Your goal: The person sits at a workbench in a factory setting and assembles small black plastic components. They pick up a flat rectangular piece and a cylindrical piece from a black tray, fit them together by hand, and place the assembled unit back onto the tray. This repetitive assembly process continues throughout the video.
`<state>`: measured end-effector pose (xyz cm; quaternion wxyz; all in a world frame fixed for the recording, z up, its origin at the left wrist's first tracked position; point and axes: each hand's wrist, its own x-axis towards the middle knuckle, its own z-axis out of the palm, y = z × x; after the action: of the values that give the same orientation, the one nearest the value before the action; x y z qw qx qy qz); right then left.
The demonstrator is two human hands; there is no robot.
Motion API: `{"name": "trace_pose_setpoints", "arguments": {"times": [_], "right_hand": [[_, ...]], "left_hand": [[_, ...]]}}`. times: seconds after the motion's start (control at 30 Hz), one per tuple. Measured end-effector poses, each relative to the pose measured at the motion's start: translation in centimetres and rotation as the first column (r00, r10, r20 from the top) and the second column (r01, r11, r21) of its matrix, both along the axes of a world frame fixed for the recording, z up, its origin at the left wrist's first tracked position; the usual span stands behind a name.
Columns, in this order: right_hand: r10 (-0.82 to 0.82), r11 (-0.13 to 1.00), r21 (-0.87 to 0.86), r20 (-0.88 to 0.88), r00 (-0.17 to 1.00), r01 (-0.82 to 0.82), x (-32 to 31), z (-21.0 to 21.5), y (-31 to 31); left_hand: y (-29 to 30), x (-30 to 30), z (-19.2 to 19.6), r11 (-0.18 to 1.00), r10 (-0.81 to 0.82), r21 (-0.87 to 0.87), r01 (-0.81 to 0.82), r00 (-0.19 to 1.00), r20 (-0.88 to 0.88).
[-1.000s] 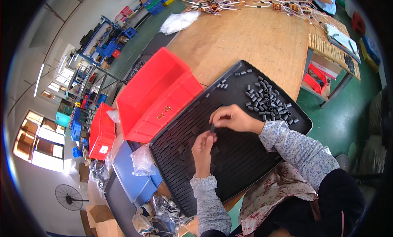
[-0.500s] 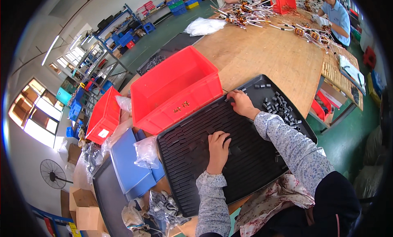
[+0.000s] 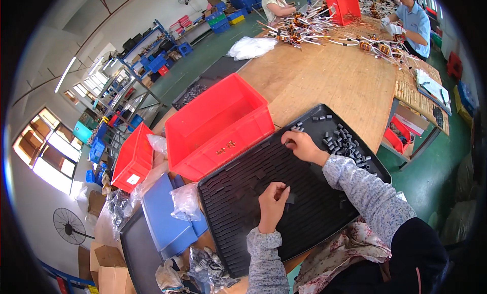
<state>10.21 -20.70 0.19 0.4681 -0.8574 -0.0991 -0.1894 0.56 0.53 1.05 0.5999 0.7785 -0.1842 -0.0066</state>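
Pinching one small dark piece (image 3: 290, 198) in my left hand (image 3: 272, 198), fingers nearly closed; it seems light, rigid. My right hand (image 3: 303, 146), at one o'clock, curls onto the black tray (image 3: 238, 220); its hold I cannot tell.

**Room around the black tray**

The tray (image 3: 238, 243) has lots of bare ribbed floor in the middle, between the left hand (image 3: 272, 200) and the right hand (image 3: 303, 146). A pile of small dark tubes (image 3: 341, 141) fills the far right corner. The red bin (image 3: 218, 122) stands tight against the tray's far left edge like a wall. Beyond the tray, the wooden table (image 3: 335, 81) is open until the heap of wires (image 3: 324, 27). Plastic bags (image 3: 183, 202) and a blue lid (image 3: 162, 218) crowd the near left side.
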Motion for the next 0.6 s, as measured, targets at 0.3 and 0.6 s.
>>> {"name": "trace_pose_setpoints", "arguments": {"times": [0.3,0.6], "right_hand": [[0.214,0.975,-0.066,-0.006,0.977,-0.214,-6.8,-0.5,-0.3],[0.670,0.579,0.700,-0.116,0.733,-0.418,-8.6,0.9,0.3]], "left_hand": [[-0.1,-0.4,-1.1,0.996,-0.090,-0.006,0.090,0.985,-0.147],[-0.1,-0.8,-0.3,0.998,-0.064,0.006,0.068,0.965,-0.254]]}}
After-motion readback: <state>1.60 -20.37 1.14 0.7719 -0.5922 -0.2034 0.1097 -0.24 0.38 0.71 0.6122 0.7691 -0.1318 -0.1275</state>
